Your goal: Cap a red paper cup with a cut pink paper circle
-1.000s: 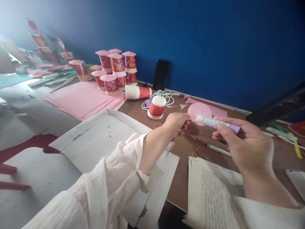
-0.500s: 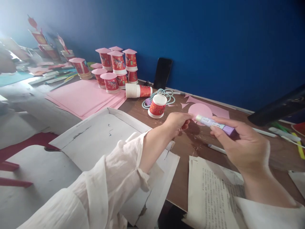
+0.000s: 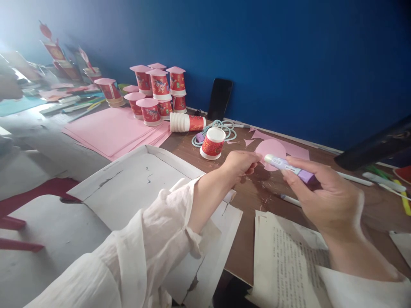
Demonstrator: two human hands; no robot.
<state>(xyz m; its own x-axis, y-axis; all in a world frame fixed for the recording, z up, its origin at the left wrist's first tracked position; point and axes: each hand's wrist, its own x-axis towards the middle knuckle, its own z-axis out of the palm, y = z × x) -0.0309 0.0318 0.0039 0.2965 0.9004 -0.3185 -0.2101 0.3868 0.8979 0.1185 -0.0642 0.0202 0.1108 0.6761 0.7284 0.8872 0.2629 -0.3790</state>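
Note:
My right hand (image 3: 327, 196) is closed around a glue stick (image 3: 287, 166) with a purple base, its pale tip at the lower part of a pink paper circle (image 3: 272, 147). With fingers pinched, my left hand (image 3: 241, 164) holds the circle by its left edge. Just beyond my left wrist, a red paper cup (image 3: 213, 144) stands upside down on the brown table (image 3: 244, 201). Behind it lies a nested stack of paper cups (image 3: 188, 122) on its side, next to a coiled pale blue cable (image 3: 228, 128).
At the back left stand several red cups (image 3: 159, 85) topped with pink paper discs, beside pink paper sheets (image 3: 109, 128). A phone (image 3: 220, 98) leans on the blue wall. Printed pages (image 3: 279, 256) and a white board (image 3: 138, 184) lie nearer me. A black post (image 3: 375, 141) slants at right.
The glue stick's tip has shifted very slightly over the pink circle. Both hands keep their grips, and the cups stay where they were.

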